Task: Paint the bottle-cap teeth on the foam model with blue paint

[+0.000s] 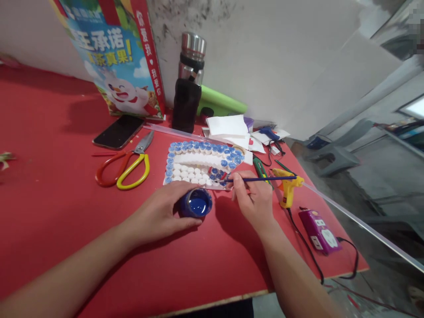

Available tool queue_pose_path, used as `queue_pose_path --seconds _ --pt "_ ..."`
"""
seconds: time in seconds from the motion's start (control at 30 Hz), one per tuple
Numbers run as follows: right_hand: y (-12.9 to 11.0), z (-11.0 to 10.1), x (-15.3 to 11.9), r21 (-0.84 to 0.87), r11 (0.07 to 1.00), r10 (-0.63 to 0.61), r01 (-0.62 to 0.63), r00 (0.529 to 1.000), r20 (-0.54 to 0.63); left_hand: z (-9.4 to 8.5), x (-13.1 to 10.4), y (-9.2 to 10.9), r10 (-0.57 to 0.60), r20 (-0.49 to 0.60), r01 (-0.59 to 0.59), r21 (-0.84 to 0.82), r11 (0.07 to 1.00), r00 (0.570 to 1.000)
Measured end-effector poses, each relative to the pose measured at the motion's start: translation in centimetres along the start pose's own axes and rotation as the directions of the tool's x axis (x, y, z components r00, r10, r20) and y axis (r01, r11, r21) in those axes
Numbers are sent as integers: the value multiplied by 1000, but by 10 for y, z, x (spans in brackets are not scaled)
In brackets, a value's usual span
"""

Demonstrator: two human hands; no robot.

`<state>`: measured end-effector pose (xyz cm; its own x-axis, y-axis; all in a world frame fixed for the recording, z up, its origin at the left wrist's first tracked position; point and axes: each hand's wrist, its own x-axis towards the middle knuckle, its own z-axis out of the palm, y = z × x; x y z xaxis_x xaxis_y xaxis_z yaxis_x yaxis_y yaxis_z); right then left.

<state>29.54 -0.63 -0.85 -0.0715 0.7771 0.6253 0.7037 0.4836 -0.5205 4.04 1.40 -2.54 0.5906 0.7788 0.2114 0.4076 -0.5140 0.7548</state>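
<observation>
Over one red table (132,274), two hands (253,198) curl closed around one paintbrush (258,179) and one jar (198,204).

Near the back edge of the red table (132,269), the tall colourful printed bag (115,57) loses its top to the picture's edge. My left hand (165,212) hides part of the round blue paint jar (197,204). The tip of my thin dark-blue paintbrush (258,179) is too small to judge contact.
</observation>
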Motion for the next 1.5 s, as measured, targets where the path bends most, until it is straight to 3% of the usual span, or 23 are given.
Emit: queue_pose_path --seconds 0.2,0.47,0.7,0.8,1.0,1.27,1.5 --pt "1 -1 0 -9 1000 10 -9 998 55 -1 0 1 4 3 -4 11 1000 1000" --pt "0 -3 -1 22 999 44 -44 999 5 -1 1 2 -2 9 2 -7 1000 1000" --pt "3 -6 2 -52 995 82 -82 997 -12 -1 -1 1 -3 11 3 6 1000 1000" --pt "4 -8 2 -14 995 95 -95 995 -37 -1 -1 1 -2 12 2 0 1000 1000" --pt "2 -4 1 30 994 101 -102 994 37 0 -1 2 -11 17 11 1 1000 1000" --pt "5 -8 1 24 991 132 -131 991 -29 1 -2 0 -10 -7 10 4 1000 1000" --pt "6 -4 0 70 987 147 -148 989 23 1 -2 2 -20 -5 20 5 1000 1000"
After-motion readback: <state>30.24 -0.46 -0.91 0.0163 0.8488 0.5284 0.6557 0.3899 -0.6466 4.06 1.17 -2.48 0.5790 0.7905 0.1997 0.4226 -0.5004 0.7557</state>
